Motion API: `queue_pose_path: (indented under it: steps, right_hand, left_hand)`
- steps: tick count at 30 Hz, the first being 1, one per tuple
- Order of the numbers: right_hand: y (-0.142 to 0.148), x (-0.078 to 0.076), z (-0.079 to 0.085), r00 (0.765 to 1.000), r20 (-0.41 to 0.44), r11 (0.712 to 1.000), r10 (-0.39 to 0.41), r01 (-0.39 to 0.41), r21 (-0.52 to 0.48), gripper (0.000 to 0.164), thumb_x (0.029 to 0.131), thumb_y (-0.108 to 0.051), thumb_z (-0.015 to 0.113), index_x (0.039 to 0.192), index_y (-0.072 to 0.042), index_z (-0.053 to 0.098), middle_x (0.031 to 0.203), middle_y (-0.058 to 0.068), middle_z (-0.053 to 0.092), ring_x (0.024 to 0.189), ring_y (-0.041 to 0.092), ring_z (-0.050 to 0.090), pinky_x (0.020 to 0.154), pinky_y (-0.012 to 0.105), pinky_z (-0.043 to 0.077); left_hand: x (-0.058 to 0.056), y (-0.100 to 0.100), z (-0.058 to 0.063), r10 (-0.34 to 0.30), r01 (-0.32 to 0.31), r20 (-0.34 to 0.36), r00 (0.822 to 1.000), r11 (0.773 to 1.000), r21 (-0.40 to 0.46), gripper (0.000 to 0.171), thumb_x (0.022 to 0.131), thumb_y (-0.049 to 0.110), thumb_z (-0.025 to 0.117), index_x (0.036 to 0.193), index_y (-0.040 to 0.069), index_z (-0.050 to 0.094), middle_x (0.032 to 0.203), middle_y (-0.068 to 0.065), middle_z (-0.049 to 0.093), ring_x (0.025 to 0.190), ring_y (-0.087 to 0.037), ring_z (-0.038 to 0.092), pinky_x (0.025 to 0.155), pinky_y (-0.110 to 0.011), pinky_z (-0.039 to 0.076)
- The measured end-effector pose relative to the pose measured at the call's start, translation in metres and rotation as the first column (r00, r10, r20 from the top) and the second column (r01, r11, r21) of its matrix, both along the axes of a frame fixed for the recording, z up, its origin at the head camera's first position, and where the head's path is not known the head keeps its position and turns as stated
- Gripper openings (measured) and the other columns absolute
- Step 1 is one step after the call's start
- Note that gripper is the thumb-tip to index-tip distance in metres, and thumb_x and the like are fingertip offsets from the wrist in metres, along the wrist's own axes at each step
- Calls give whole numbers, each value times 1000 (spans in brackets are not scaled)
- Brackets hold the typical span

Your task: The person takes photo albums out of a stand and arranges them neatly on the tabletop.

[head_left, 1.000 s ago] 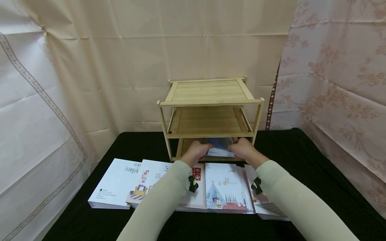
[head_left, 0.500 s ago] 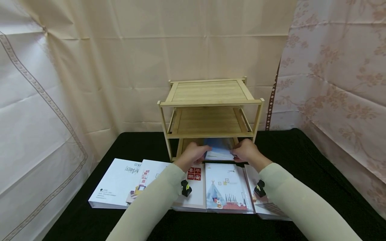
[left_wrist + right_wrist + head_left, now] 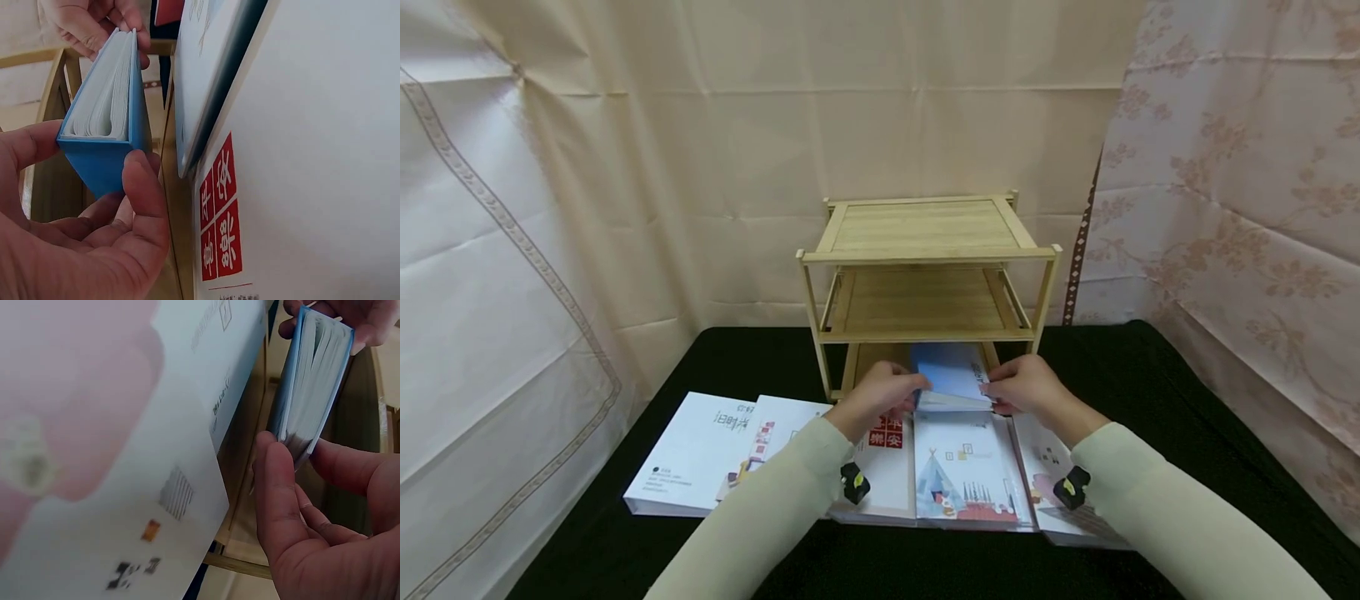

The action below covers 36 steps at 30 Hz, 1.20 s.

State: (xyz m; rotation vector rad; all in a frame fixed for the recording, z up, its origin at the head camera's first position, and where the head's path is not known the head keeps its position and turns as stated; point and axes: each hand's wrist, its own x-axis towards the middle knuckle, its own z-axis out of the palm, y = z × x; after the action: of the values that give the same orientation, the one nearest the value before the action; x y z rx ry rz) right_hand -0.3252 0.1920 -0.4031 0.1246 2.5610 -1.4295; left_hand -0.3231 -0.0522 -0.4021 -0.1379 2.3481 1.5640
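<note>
A small thick photo album (image 3: 951, 371) with a blue cover juts out of the bottom level of the wooden shelf (image 3: 925, 335). My left hand (image 3: 880, 396) pinches its left side between thumb and fingers. On the opposite side, my right hand (image 3: 1028, 387) grips it the same way. In the left wrist view the blue spine side of the album (image 3: 103, 159) lies between the thumb and fingers, and its white pages face the camera. The right wrist view shows the page edges of the album (image 3: 315, 375) tilted between both hands.
Several larger white albums lie in a row before the shelf: one with a tent picture (image 3: 962, 483), one with red characters (image 3: 887, 475), and a plain one (image 3: 688, 454) at the left. Black cloth (image 3: 1157, 433) covers the table. Beige curtains (image 3: 737, 167) hang behind.
Both hands have drawn the blue album forward out of the bottom level, so more of its cover shows. It now overlaps the back edge of the tent-picture album in the head view.
</note>
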Motion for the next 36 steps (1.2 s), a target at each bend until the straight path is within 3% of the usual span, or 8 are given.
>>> queue_pose_path:
  steps: [5, 13, 22, 29, 36]
  right_hand:
    - [6, 13, 2, 1000, 4, 1000, 3, -3, -2, 39, 96, -12, 73, 129, 6, 64, 120, 25, 67, 85, 20, 72, 74, 34, 65]
    - [18, 31, 1, 998, 51, 998, 22, -19, -53, 51, 91, -16, 77, 133, 5, 58, 117, 21, 69, 91, 23, 73, 79, 37, 65]
    - [43, 53, 1, 994, 89, 991, 61, -50, -123, 70, 87, -16, 81, 145, 0, 45, 122, 22, 68, 93, 25, 74, 83, 43, 64]
    - [58, 66, 1, 992, 112, 993, 59, -48, -104, 86, 83, -18, 85, 152, 2, 37, 126, 22, 65, 92, 25, 73, 80, 42, 64]
    - [81, 75, -2, 987, 134, 990, 84, -67, -122, 87, 86, -25, 83, 154, 2, 37, 132, 22, 63, 98, 24, 72, 85, 42, 63]
  left_hand:
    - [14, -1, 1, -70, 70, -16, 997, 997, 13, 60, 90, 38, 79, 133, 1, 59, 104, -12, 69, 93, -28, 73, 82, -43, 63]
    - [29, 0, 0, -134, 134, -28, 991, 991, 21, 62, 89, 34, 81, 135, 1, 57, 101, -10, 71, 89, -28, 74, 58, -30, 54]
    - [45, 10, -1, -159, 155, 14, 987, 978, 141, 54, 86, 22, 85, 130, 4, 60, 106, -14, 72, 89, -28, 77, 80, -44, 65]
    - [58, 22, -5, -176, 170, 23, 984, 973, 156, 51, 84, 17, 87, 127, 6, 62, 100, -12, 72, 83, -26, 75, 78, -42, 65]
    - [64, 33, -8, -229, 214, 58, 972, 958, 189, 74, 82, 18, 88, 144, 1, 52, 102, -10, 72, 85, -24, 76, 78, -38, 65]
